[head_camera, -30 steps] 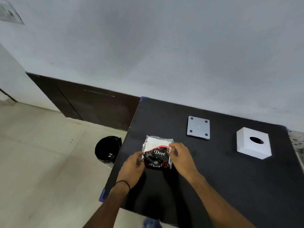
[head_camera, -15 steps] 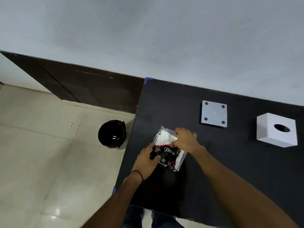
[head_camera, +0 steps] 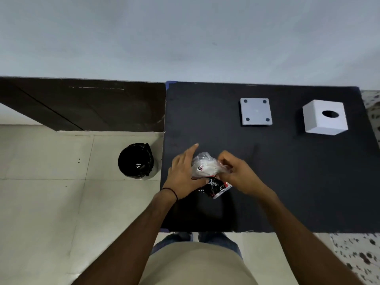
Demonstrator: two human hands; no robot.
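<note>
left grip (head_camera: 183, 173): thumb lies across the near-left edge of the Dove packet (head_camera: 205, 167). Index is straight & free, other fingers hidden behind the film. Half-closed, holding the packet.
right grip (head_camera: 236, 173): fingers curled tight, pinching the clear film at the packet's right side.
packet pos.: between the 2 grips, touching both. White/clear end is bunched up top; black printed end sticks out below the right grip, toward the person. Can't tell if that low end touches the surface (head_camera: 287, 182).
change: 1 s ago the packet lay flat w/ a grip at each side. 0.5 s ago it was tilted, right grip on the top edge. Now it's crumpled & the left grip's index has sprung out.
meaning: prob. the opening step is under way, the grips working the film apart. No open seam shows yet.
rest: grey plate w/ 4 holes (head_camera: 256, 112) lies well beyond the right grip. White box w/ round hole (head_camera: 324, 120) sits further right of it. Bin w/ black liner (head_camera: 136, 160) stands on the floor, left of the left grip.
</note>
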